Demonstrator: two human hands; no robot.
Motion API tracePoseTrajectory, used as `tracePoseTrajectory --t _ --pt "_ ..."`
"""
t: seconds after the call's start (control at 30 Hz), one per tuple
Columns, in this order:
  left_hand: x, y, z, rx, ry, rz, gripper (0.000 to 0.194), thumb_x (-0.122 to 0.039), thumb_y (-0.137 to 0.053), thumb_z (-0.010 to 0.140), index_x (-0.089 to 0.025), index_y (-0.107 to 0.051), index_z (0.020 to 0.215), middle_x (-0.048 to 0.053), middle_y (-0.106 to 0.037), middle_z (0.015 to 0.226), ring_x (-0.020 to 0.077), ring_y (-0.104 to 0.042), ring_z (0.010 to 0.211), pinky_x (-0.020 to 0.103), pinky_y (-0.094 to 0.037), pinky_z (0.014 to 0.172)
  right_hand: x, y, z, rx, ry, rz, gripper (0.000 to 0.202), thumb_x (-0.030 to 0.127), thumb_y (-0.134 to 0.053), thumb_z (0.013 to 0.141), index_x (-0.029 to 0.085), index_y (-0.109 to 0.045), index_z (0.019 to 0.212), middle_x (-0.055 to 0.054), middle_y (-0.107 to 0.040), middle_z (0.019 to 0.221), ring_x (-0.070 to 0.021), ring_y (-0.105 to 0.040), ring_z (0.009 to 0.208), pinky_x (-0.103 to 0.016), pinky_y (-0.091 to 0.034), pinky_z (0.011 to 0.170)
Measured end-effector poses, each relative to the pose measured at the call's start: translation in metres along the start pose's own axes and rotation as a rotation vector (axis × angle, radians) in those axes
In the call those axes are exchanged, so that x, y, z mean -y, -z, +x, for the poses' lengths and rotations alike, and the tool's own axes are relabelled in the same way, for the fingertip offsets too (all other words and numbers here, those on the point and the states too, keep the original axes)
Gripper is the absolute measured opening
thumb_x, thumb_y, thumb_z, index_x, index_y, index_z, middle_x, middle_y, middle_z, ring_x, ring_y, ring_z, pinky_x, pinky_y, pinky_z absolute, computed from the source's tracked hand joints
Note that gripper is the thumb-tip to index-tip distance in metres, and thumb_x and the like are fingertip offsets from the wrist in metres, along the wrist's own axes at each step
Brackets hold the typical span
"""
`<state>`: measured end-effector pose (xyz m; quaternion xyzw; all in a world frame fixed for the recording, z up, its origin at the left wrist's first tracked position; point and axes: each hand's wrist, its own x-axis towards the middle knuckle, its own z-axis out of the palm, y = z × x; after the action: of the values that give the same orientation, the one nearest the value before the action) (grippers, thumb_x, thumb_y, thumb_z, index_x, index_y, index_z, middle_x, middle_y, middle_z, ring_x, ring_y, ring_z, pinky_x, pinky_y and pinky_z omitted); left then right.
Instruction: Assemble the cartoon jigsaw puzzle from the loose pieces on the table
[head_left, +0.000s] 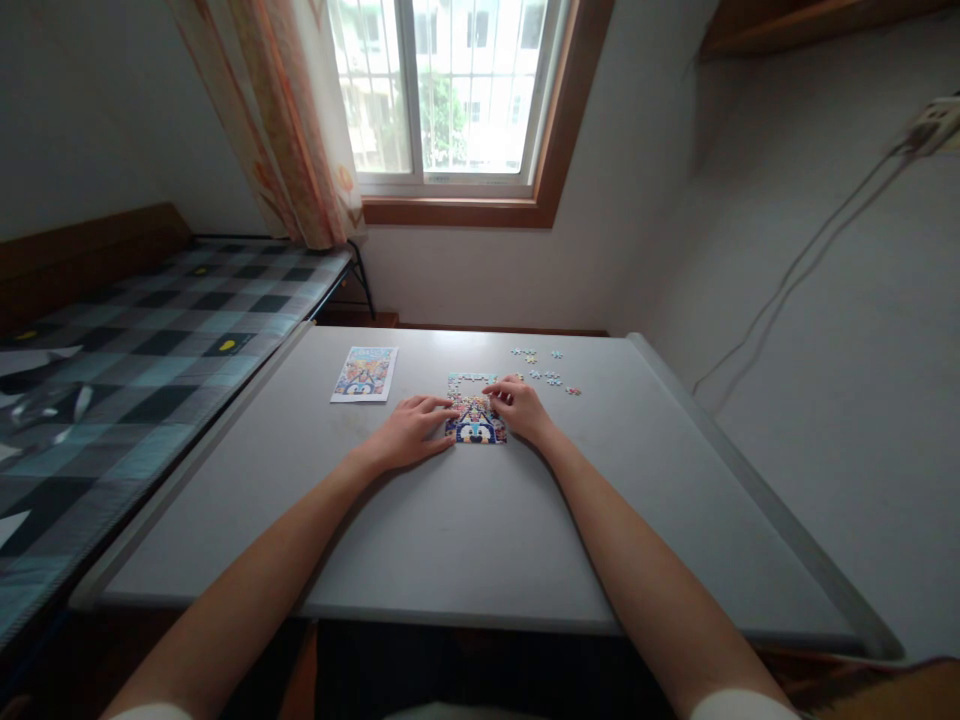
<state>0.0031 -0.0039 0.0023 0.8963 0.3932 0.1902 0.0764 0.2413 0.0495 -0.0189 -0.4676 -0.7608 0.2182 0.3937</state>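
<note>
L hand [412, 432]: fingers spread, tips at L edge of puzzle [476, 433], mid-table [480, 540]. Light pressure there should stop rows slipping. R hand [521, 410]: fingers narrow over puzzle's upper R; can't tell if pc pinched. Prob. best: match vs sheet [367, 375], press flat. Sheet's top lettering illegible; no brands readable. Loose pcs [553, 379] beyond.

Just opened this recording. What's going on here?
A person has both hands at a partly assembled jigsaw puzzle on a table. The left hand touches its left edge; the right hand's fingers are bent over its right side, too small to tell whether they pinch a piece. The upper part has a gap. Loose puzzle pieces lie beyond the right hand, a printed picture sheet to the puzzle's left.
</note>
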Motion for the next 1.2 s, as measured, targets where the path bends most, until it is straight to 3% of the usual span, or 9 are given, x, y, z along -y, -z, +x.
tracePoseTrajectory --t 0.73,1.2 --pt "0.0022 -0.003 -0.0002 -0.007 -0.007 0.007 0.04 -0.042 -0.054 0.088 -0.031 -0.056 0.126 0.003 -0.055 0.128 0.024 -0.049 0.117 0.042 -0.037 0.103 -0.0039 -0.0037 0.0015 0.076 0.061 -0.047 0.022 0.005 -0.056 0.076 0.018 -0.073 0.075 -0.002 -0.061 0.079 -0.0104 -0.054 0.069 -0.023 -0.043 0.068" --pt "0.0026 -0.0021 -0.0004 -0.004 -0.006 0.012 0.04 -0.043 -0.054 0.088 -0.031 -0.055 0.127 0.004 -0.055 0.129 0.0239 -0.049 0.117 0.042 -0.038 0.103 -0.0092 -0.0065 -0.0008 -0.021 0.065 -0.013 0.026 0.005 -0.054 0.077 0.02 -0.075 0.081 -0.003 -0.06 0.081 -0.0119 -0.056 0.072 -0.024 -0.046 0.071"
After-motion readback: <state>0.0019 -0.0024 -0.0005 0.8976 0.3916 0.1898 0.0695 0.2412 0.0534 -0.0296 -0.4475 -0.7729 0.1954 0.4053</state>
